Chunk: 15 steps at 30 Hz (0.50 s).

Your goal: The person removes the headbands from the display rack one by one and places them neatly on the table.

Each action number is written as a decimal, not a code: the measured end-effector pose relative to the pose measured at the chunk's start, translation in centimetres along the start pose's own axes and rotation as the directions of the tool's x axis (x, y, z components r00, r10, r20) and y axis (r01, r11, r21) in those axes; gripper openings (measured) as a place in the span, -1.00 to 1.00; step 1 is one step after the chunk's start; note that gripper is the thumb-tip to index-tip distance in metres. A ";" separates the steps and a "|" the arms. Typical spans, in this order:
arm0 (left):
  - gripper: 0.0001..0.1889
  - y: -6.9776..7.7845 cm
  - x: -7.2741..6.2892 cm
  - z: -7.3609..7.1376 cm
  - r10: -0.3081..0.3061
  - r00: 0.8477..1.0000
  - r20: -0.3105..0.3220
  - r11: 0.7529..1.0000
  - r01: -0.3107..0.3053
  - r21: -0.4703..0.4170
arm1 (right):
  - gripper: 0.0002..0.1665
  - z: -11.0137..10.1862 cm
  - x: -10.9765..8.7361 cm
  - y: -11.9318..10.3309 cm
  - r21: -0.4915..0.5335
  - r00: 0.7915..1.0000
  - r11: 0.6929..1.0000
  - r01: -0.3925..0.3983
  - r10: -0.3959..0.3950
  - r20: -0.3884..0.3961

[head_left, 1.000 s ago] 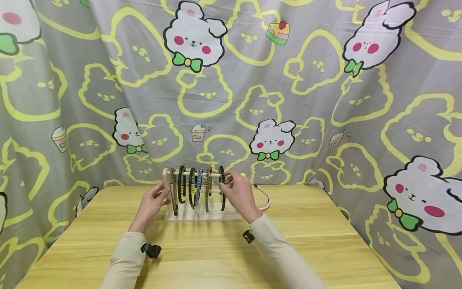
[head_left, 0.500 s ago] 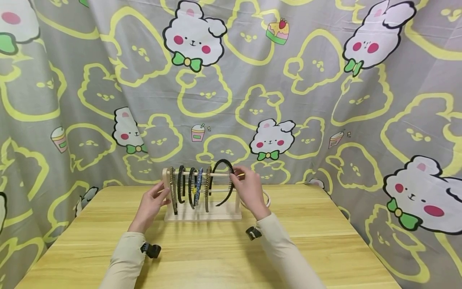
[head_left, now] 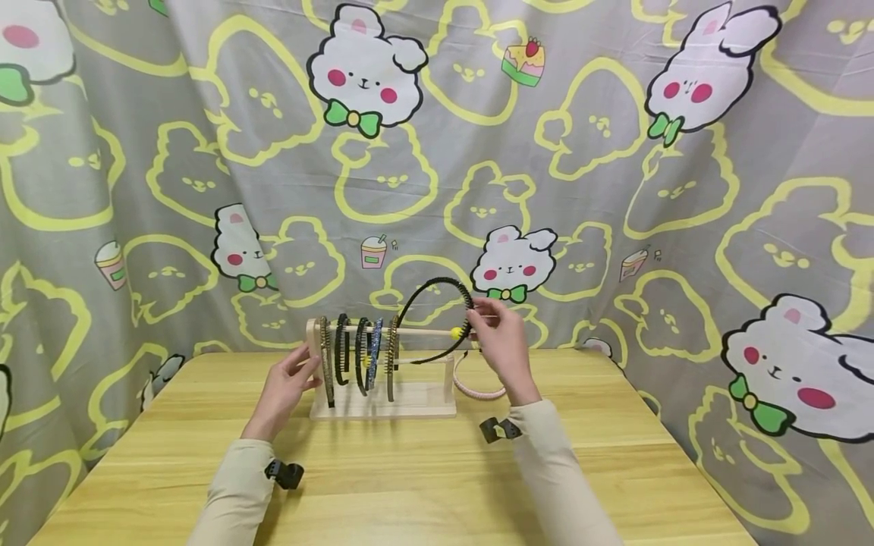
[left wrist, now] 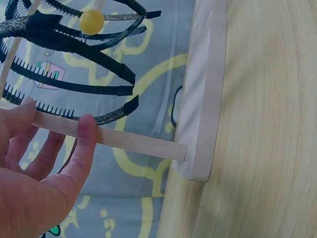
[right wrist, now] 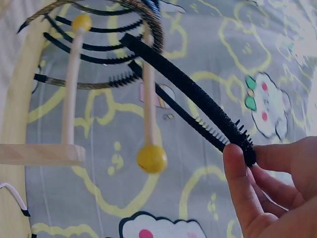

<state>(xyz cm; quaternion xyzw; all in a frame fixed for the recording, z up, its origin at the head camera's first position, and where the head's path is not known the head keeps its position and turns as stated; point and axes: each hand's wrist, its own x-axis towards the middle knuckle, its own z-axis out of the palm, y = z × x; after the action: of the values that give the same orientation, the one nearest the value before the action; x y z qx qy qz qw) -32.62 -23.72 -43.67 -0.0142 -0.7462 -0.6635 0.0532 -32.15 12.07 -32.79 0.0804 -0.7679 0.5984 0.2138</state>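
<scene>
My right hand [head_left: 504, 343] pinches a black toothed headband [head_left: 433, 282] between thumb and fingers, near the yellow-knobbed end of the upper rod [head_left: 426, 331]. In the right wrist view, that headband [right wrist: 190, 91] slants past the rod's yellow knob [right wrist: 152, 158], its loop overlapping the rod. At the other end, my left hand [head_left: 285, 388] grips the left upright of the wooden headband stand [head_left: 410, 413]. The left wrist view shows its fingers around this upright [left wrist: 141, 143]. Several headbands still hang on the stand, among them a blue glittery one [head_left: 375, 353] and a brownish one [head_left: 391, 364].
A pale pink headband [head_left: 478, 393] lies on the wooden table [head_left: 410, 485] to the right of the stand. A lower rod [right wrist: 72, 99] also ends in a yellow knob. Behind the table hangs a grey curtain [head_left: 437, 152] with cartoon prints.
My right hand has drawn the black headband rightward and up along the upper rod to the knob end, and its loop has turned to face the camera. The left hand has stayed put.
</scene>
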 end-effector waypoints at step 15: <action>-0.36 0.2 -0.2 0.1 0.001 1.000 0.002 1.000 -0.001 0.001 | -0.49 -5.7 1.2 3.9 0.429 0.949 0.888 -0.165 0.261 -0.176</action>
<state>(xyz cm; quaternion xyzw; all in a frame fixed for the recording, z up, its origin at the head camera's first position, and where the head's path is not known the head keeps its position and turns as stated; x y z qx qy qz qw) -32.43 -23.59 -43.45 -0.0151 -0.7467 -0.6629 0.0529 -33.37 18.72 -34.69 -0.0315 -0.6002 0.7707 0.2117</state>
